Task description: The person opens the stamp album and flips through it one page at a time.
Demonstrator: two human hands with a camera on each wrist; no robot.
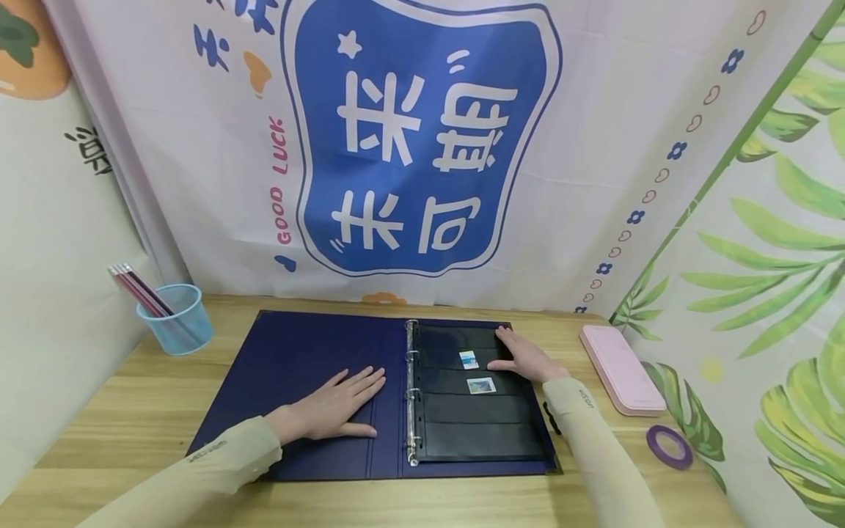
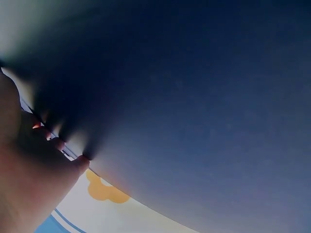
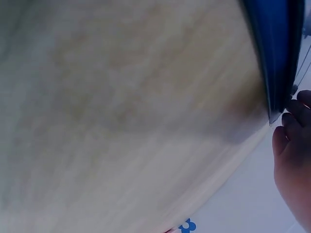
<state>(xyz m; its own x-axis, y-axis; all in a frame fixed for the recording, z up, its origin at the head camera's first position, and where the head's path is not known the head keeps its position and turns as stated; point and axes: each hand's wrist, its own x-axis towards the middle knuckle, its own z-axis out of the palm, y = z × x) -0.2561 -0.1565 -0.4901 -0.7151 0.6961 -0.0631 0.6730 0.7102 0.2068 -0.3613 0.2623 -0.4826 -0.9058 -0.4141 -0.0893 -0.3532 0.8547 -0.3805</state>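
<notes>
A dark blue ring binder [image 1: 290,345] lies opened flat on the table, metal rings [image 1: 412,396] along its spine. My left hand [image 1: 333,407] rests on the bare inside cover, fingers extended and thumb spread; the left wrist view shows the fingertips right at the blue surface. On the right side lies a black pocket page [image 1: 482,440]. Two small stamps, a blue-and-white one [image 1: 469,359] and a greenish one [image 1: 481,386], sit in its middle rows. My right hand [image 1: 524,357] lies over the page's upper right edge, fingers fairly straight, thumb pointing towards the stamps.
A blue mesh cup [image 1: 181,330] with several pencils [image 1: 140,290] stands at the left. To the right are a pink case [image 1: 623,370] and a purple tape roll [image 1: 670,446]. A small black item [image 1: 551,418] lies by the binder's right edge. Printed cloth [image 1: 422,147] hangs behind the table.
</notes>
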